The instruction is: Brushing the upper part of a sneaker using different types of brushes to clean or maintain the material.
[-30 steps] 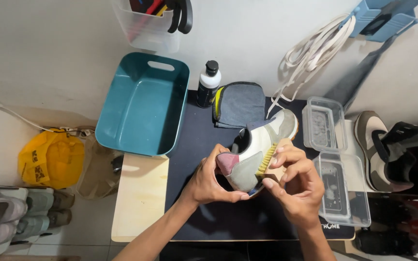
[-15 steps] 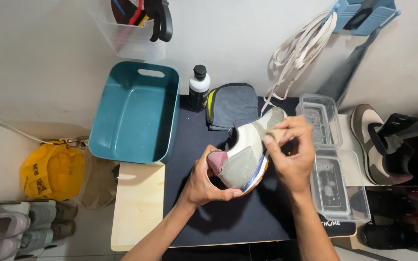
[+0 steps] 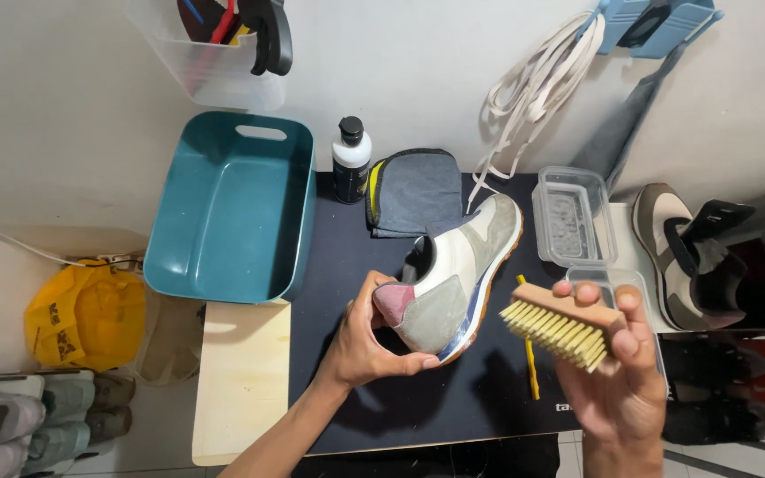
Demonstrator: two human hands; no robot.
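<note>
Pale wall backs a small tabletop [image 3: 241,389] covered mostly by a dark mat [image 3: 418,403]. At the centre the left hand [image 3: 374,341] holds a grey and cream sneaker [image 3: 458,270] by its heel, fingers curled under the sole and thumb on the pink heel patch, so its grip is closed around the shoe; the toe points to 1 o'clock, lifted off the mat. At 4 o'clock from the shoe, well apart from it, the right hand [image 3: 622,381] grips a wooden brush [image 3: 564,323] with pale bristles facing down and left, fingers wrapped over its back. A yellow stick [image 3: 530,358] lies on the mat between shoe and brush. At 10 o'clock sits a teal tub [image 3: 223,212], at 12 o'clock a black bottle [image 3: 349,159] with a white label beside a folded grey cloth [image 3: 418,190]. White laces [image 3: 533,88] hang at 1 o'clock. A clear lidded box [image 3: 573,217] lies at 2 o'clock, another sneaker [image 3: 679,252] beyond it.
</note>
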